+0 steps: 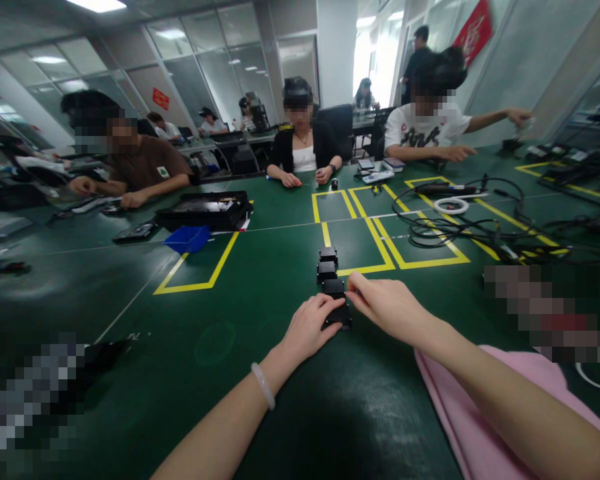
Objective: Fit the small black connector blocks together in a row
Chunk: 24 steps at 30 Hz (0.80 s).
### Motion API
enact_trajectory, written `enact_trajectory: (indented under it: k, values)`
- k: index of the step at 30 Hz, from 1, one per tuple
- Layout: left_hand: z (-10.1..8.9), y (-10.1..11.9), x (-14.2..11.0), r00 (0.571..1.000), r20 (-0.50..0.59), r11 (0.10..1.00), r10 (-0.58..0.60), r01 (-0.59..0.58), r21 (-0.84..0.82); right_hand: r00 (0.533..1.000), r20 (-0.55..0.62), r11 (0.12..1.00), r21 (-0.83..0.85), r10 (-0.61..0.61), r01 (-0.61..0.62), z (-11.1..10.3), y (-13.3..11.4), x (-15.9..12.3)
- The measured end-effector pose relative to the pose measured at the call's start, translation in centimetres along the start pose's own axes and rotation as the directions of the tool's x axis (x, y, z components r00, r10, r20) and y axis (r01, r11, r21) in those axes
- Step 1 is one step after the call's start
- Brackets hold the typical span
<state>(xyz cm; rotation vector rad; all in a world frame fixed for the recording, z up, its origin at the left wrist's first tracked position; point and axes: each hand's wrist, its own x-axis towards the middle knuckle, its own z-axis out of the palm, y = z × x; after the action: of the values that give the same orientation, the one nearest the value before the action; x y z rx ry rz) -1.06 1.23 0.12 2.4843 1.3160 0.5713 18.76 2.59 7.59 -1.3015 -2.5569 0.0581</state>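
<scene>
A row of small black blocks (333, 287) with little knobs at their corners runs away from me on the green table. My left hand (311, 321) grips the nearest black block (338, 316) between thumb and fingers, partly covering it. At the right edge of the row, my right hand (375, 297) is closed in a pinch beside the second block; whatever lies between those fingertips is too small to make out. Two farther blocks (327, 270) stand in line beyond, untouched by either hand.
Yellow tape rectangles (367, 272) mark the green table (215, 407). A blue bin (187, 239) and black case (205, 210) stand to the left. Tangled black cables (445, 233) lie to the right, with pink cloth (520, 380) under my right forearm. Several people sit across the table.
</scene>
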Motion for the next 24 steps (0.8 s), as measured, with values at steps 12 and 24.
enact_trajectory:
  k: [12,24]
  values:
    - [-0.01,0.00,0.00,1.000,-0.006,1.000,0.001,-0.001,-0.002,1.000,0.009,0.999,0.036,-0.007,0.007,-0.15,-0.12,-0.04]
    - [-0.11,0.12,-0.01,1.000,-0.007,1.000,0.006,-0.006,-0.007,0.999,0.036,0.999,0.046,0.005,-0.007,-0.57,-0.37,0.03]
